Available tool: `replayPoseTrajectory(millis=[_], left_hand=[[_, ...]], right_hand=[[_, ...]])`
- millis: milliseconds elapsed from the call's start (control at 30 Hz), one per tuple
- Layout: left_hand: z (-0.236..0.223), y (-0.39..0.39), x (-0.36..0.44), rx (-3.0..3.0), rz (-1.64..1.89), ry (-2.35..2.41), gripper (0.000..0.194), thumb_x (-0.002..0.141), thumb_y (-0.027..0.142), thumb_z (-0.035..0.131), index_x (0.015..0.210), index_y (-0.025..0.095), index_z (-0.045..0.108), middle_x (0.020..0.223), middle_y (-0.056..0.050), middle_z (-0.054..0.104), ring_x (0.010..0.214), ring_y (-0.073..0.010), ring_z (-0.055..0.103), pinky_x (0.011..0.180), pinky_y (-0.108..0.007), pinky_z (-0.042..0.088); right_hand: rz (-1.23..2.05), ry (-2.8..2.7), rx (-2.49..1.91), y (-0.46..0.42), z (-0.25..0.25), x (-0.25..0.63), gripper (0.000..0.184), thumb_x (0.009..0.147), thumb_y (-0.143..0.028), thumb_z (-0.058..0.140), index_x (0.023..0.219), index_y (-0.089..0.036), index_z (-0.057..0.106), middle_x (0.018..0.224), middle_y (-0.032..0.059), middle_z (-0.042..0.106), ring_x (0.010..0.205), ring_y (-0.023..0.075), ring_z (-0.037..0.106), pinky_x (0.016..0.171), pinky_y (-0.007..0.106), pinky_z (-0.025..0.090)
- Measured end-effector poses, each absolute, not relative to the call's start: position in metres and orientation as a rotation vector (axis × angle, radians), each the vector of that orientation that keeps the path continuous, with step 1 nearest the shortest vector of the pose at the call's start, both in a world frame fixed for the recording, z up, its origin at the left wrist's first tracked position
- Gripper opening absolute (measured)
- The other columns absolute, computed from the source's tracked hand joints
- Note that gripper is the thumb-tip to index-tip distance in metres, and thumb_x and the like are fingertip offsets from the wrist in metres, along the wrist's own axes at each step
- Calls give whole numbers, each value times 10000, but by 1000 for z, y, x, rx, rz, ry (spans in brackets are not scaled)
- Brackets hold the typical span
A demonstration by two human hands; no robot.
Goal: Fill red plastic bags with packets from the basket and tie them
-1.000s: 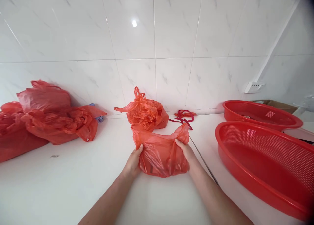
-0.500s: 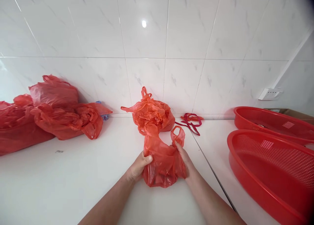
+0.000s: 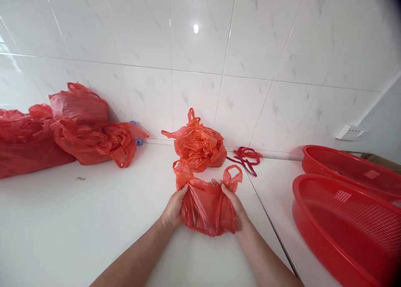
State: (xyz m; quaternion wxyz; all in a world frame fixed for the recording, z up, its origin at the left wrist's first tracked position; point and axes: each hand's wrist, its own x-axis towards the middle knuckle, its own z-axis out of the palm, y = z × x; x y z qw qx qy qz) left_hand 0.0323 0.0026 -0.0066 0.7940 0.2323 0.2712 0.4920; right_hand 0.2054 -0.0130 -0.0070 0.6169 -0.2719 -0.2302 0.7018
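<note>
A red plastic bag with two loop handles is held between my hands above the white table. My left hand grips its left side, thumb near the top edge and fingers hidden behind. On the other side my right hand is closed round the right edge just below the handle, with some fingertips showing over the rim. Through the thin plastic something darker shows, too unclear to name. Just behind stands a fuller, crumpled red bag, its top bunched up.
Several stuffed red bags lean by the tiled wall at left, a blue-labelled bottle partly behind them. A dark red strap lies right of centre. Two red plastic baskets stand at right, near a wall socket.
The held bag's mouth is now spread wider, and its left handle stands up separately. My left thumb has moved up to the top edge. The camera view has tilted and shifted slightly.
</note>
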Motion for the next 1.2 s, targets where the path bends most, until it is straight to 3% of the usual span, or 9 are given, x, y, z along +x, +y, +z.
replayPoseTrajectory(millis=[100,200,333,500,600,867,1033,1133,1200], left_hand=[[-9,4,33,473,1041,574,250,801,348,583,957,153,601,918,-96,702,911,-252,662,808,-366,518],[-13,3,32,457,1023,607,199,781,336,583,827,144,609,786,-83,696,817,-244,670,768,-354,520],[-10,-2,28,576,942,451,246,748,375,623,787,132,617,751,-92,690,752,-243,667,746,-356,514],[-2,-8,32,797,985,382,304,686,308,744,922,161,622,794,-66,694,726,-209,663,747,-339,502],[-3,-8,35,788,971,399,222,713,306,721,828,140,627,743,-72,686,694,-209,662,750,-350,500],[-10,-4,34,607,1083,520,147,739,253,673,811,152,594,736,-58,677,677,-192,658,692,-320,510],[-7,-7,37,726,1052,562,124,699,224,691,750,157,600,623,-35,652,572,-176,628,593,-297,499],[-6,-9,39,887,970,537,127,712,274,684,738,160,637,630,-64,675,586,-196,632,608,-321,501],[-7,-10,41,964,953,531,122,695,262,701,737,162,646,620,-61,676,573,-193,625,598,-315,492]], right_hand=[[1591,-505,-566,-15,-3,201,229,722,-289,720,913,-298,594,781,-60,625,838,125,608,853,294,468],[1630,-570,-625,-14,-2,195,195,736,-329,707,877,-285,580,557,-88,436,559,87,486,673,241,467],[1621,-739,-800,-9,-9,190,292,735,-502,669,825,-246,562,498,-91,288,435,80,308,466,229,353],[1559,-840,-814,-11,-8,188,499,704,-712,550,841,-233,579,486,-87,249,427,77,246,434,221,295],[1633,-837,-765,-16,0,185,669,712,-826,332,767,-212,591,468,-58,303,430,88,275,436,228,282],[1673,-967,-822,-15,-9,188,305,724,-506,660,748,-204,619,478,-57,398,439,84,304,470,235,287],[1659,-1057,-761,-19,-2,183,598,684,-474,730,1192,-236,524,478,-96,426,421,61,288,475,206,256],[1688,-1116,-748,-22,1,178,601,654,-482,748,1159,-234,538,450,-101,418,405,62,311,459,205,268],[1680,-1135,-744,-22,-2,176,434,656,-469,748,979,-218,605,443,-90,423,404,63,332,455,210,284]])
